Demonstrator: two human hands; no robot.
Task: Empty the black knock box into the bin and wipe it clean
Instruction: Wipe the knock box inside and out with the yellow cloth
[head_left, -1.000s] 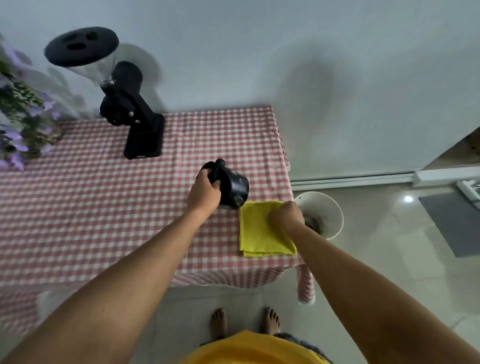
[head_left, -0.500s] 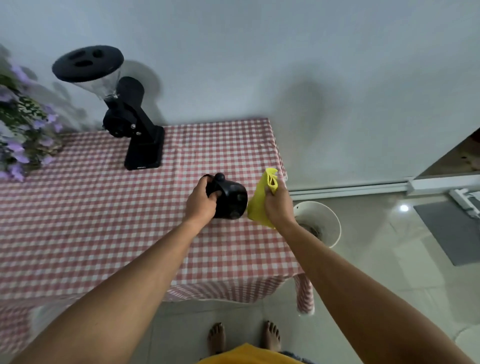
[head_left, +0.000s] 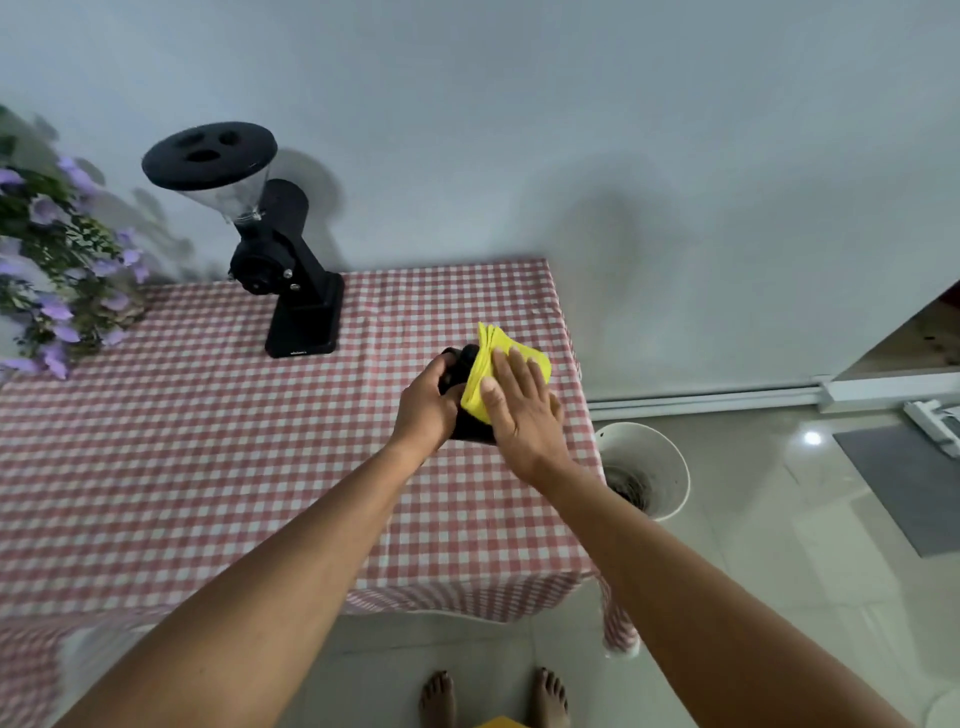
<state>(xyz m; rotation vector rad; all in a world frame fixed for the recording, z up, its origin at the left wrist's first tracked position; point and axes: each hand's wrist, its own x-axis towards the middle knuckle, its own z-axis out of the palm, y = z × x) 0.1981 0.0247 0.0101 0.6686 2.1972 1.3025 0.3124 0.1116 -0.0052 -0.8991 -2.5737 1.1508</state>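
The black knock box (head_left: 470, 431) rests near the right edge of the checked table (head_left: 208, 467), mostly hidden by both hands. My left hand (head_left: 426, 402) grips its left side. A folded yellow cloth (head_left: 498, 358) lies against the box's top and right side, and my right hand (head_left: 519, 410) presses flat on it with fingers spread. The white bin (head_left: 670, 467) stands on the floor just right of the table, with dark grounds at its bottom.
A black coffee grinder (head_left: 291, 291) with a clear hopper stands at the back of the table. Purple flowers (head_left: 57, 280) fill the far left. A grey mat (head_left: 914, 483) lies on the tiled floor at right. My bare feet show below the table's front edge.
My right hand lifted the yellow cloth off the table, carried it up beside the box, and now presses it onto the box. My left hand kept hold of the box.
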